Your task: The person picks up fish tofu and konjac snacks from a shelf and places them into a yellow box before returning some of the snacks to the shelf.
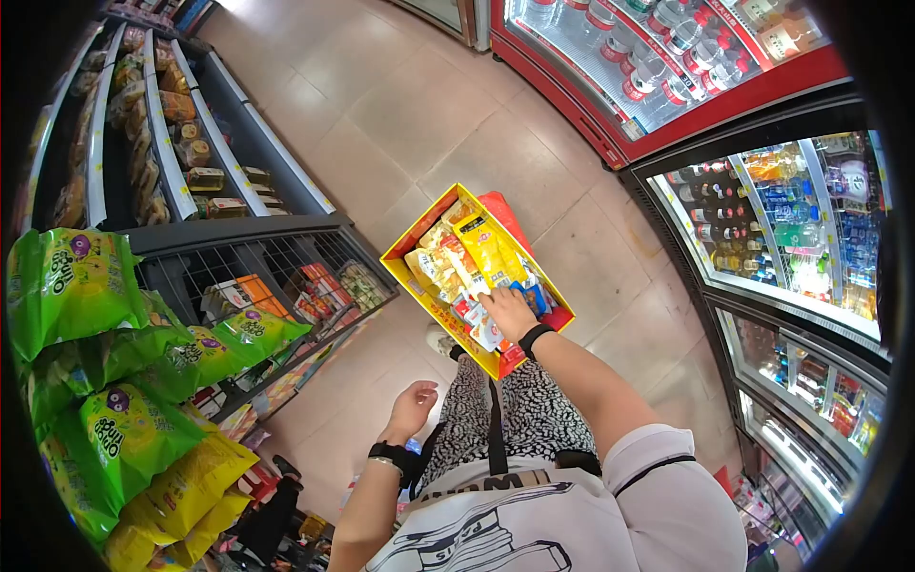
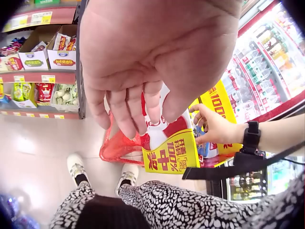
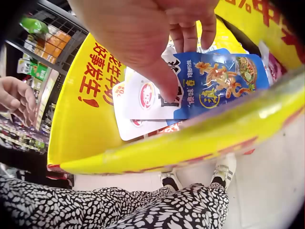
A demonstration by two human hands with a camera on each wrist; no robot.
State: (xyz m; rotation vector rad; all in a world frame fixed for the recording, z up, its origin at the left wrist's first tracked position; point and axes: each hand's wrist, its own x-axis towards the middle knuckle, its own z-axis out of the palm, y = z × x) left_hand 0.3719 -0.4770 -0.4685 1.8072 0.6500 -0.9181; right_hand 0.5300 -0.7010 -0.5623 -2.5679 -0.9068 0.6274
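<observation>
A yellow box (image 1: 446, 327) full of snack packets stands in front of the person's legs in the head view. Inside it, the right hand (image 1: 510, 313) pinches a blue and white packet (image 3: 221, 81) between thumb and fingers; the right wrist view shows the thumb on its front, with the fingertips partly hidden. Yellow packets (image 1: 484, 250) lie at the box's far end. The left hand (image 1: 412, 410) hangs beside the near end of the box, fingers loosely bent and holding nothing. In the left wrist view its palm (image 2: 157, 62) hides part of the box.
Shelves (image 1: 172, 224) with green snack bags (image 1: 71, 286) stand at left. Drink coolers (image 1: 701, 272) line the right side. Tiled floor (image 1: 381, 133) stretches ahead between them. A red mesh item (image 2: 108, 149) shows beside the box.
</observation>
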